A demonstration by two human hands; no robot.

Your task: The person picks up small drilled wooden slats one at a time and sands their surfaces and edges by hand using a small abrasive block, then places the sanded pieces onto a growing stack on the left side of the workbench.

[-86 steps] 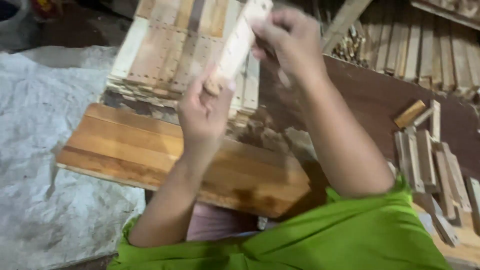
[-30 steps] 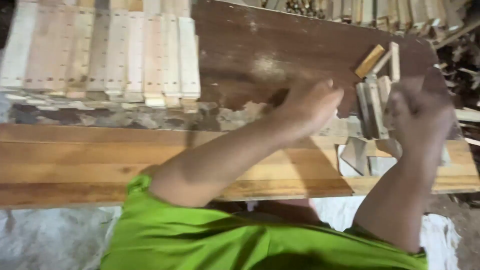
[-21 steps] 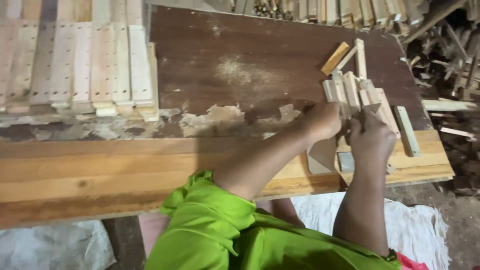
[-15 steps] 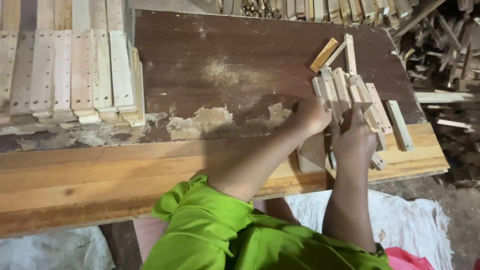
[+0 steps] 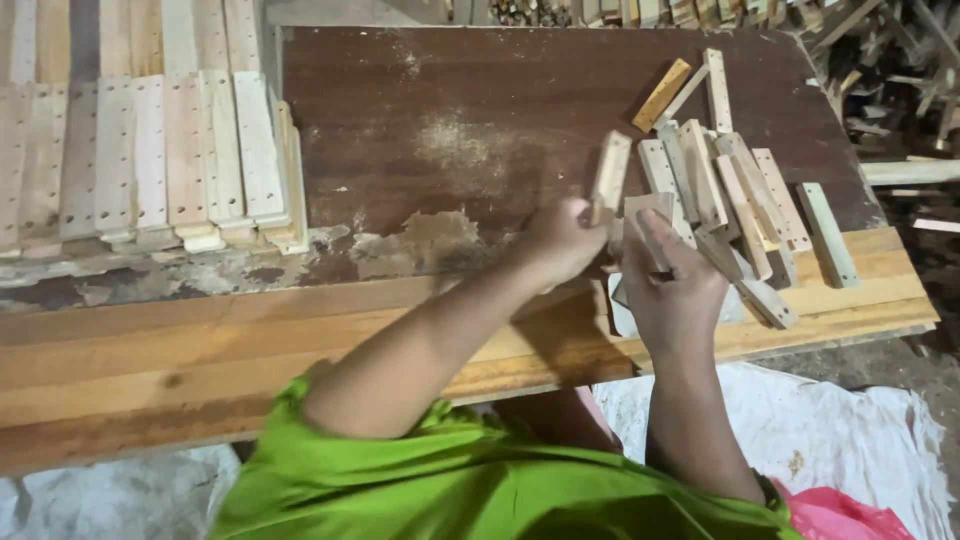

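Both hands meet over the near right part of the desk (image 5: 480, 120): the left hand (image 5: 562, 240) is closed around the lower end of a short pale wooden slat (image 5: 610, 175), which stands tilted up off the surface, while the right hand (image 5: 672, 280) grips another small wood piece (image 5: 650, 208) just beside it, thumb on top. The two hands almost touch.

Largest around them is the desk itself, a dark brown board dusted with pale sawdust, with a lighter plank edge (image 5: 200, 350) along the near side. On its left lies a wide row of long pale slats with drilled holes (image 5: 150, 160), packed side by side, well apart from the hands. Directly beyond the right hand, a loose heap of short slats (image 5: 730, 190) lies crisscrossed, crowding the space behind the fingers. One single slat (image 5: 828, 235) rests alone at the right edge. A small orange-brown block (image 5: 661, 95) sits at the far end of the heap.
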